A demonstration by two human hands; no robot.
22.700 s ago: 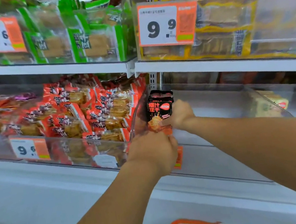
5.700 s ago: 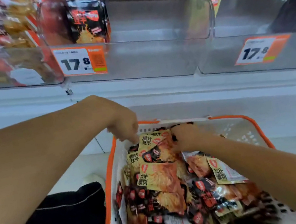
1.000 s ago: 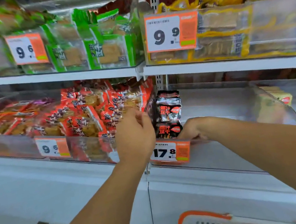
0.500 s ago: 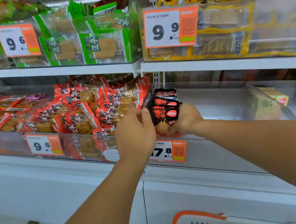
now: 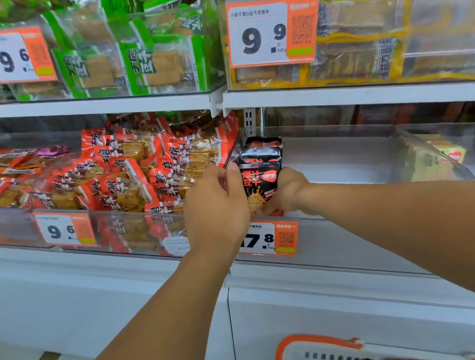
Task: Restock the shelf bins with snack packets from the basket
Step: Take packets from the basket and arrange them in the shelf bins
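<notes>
Head view, your left arm: it reached up from the 7 o'clock corner, forearm straight, wrist level with the bin's front lip.
Head view, your left hand point(image 5: 217, 205): back toward the camera, fingers curled, fingertips against the left edge of the black snack packets point(image 5: 262, 176); you gripped the stack from that side.
Head view, your right arm: it came in from 4 o'clock, crossing over the front wall of the clear bin point(image 5: 348, 143).
Head view, your right hand point(image 5: 289, 190): wrist bent, fingers wrapped behind the right side of the same stack, so the fingertips could not be seen.
Head view, packets: they stood upright in the bin's left front corner, held between both your hands, just above the 17.8 price tag point(image 5: 273, 239).
Head view, basket point(image 5: 315, 345): at 6 o'clock below the shelf, white with an orange rim, more packets inside.
Head view, neighbours: red packets point(image 5: 136, 177) filled the bin at 9 o'clock; green packets point(image 5: 135, 56) sat above at 11 o'clock.
</notes>
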